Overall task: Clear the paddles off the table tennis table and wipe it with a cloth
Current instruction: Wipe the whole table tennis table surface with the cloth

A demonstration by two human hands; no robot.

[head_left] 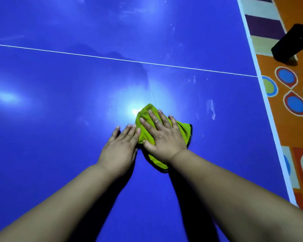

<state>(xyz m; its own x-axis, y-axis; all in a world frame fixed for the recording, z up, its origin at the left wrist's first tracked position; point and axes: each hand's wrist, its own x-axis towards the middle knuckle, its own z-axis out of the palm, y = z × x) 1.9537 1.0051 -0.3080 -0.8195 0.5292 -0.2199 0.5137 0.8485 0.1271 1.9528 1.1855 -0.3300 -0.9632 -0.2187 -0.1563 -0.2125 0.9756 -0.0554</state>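
Pressing flat on green cloth [146, 114], R hand [163, 135], fingers straight, hiding much of it, L hand [120, 145] flat beside, touching its edge, cloth mid blue table [59, 81], long axis near-to-far, tip pointing away, dark object [292, 43] cut off top right

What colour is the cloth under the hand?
Bright yellow-green, with a dark edge; the cloth shows clearly in the head view.
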